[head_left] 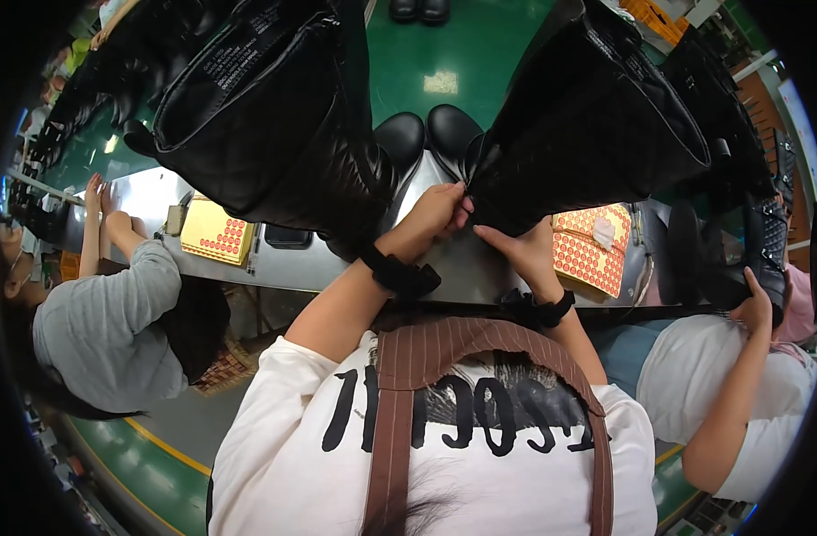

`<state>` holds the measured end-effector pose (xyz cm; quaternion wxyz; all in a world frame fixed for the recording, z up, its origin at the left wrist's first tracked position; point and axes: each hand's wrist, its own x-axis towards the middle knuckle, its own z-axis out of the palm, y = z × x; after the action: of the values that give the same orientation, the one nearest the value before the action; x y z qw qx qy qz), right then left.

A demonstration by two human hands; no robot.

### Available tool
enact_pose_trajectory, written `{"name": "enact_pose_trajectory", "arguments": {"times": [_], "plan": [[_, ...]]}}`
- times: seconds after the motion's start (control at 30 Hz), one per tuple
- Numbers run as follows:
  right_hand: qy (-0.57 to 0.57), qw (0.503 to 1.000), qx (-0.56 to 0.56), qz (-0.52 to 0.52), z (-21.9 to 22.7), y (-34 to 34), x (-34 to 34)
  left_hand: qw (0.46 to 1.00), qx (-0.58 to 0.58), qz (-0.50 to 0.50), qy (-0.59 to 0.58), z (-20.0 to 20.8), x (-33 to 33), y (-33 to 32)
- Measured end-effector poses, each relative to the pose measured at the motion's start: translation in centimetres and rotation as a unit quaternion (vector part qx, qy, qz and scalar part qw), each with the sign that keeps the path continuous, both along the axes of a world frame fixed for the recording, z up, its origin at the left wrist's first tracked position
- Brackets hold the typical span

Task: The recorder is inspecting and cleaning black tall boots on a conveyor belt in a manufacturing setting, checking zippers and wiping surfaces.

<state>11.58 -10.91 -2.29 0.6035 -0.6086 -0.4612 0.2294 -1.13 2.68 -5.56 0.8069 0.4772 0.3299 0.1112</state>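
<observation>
Two tall black quilted boots stand on the metal workbench, toes pointing away from me. At the inner ankle of the right boot (pixel 587 116), my left hand (pixel 433 213) is closed, thumb and finger pinching a small shiny piece that looks like a zipper pull. My right hand (pixel 522 253) grips the same boot low at its heel, thumb toward me, its other fingers partly hidden behind the shaft. Untouched, the left boot (pixel 265 152) stands beside my left forearm, its open top showing a printed lining.
Yellow sheets with red dots (pixel 216 230) lie left on the workbench (pixel 467 268), near a dark tray (pixel 288 237). A similar stack (pixel 592 255) lies right. Co-workers sit on both sides; the right one (pixel 721 384) handles a black boot (pixel 766 241). More boots stand along the bench.
</observation>
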Motion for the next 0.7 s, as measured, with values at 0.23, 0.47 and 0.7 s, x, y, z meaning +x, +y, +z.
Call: {"name": "enact_pose_trajectory", "arguments": {"times": [0.23,0.47,0.7], "plan": [[-0.093,0.988,-0.049,-0.113,0.0,0.3,-1.2,0.987,0.090,0.131,-0.036,3.1,0.2,-3.0],[-0.157,0.979,-0.077,-0.106,0.0,0.0,-1.2,0.878,0.333,0.195,-0.284,17.3,-3.5,-3.2],[-0.129,0.985,-0.069,-0.094,0.3,0.3,-1.2,0.899,0.357,0.095,-0.236,23.9,-3.3,-3.2]]}}
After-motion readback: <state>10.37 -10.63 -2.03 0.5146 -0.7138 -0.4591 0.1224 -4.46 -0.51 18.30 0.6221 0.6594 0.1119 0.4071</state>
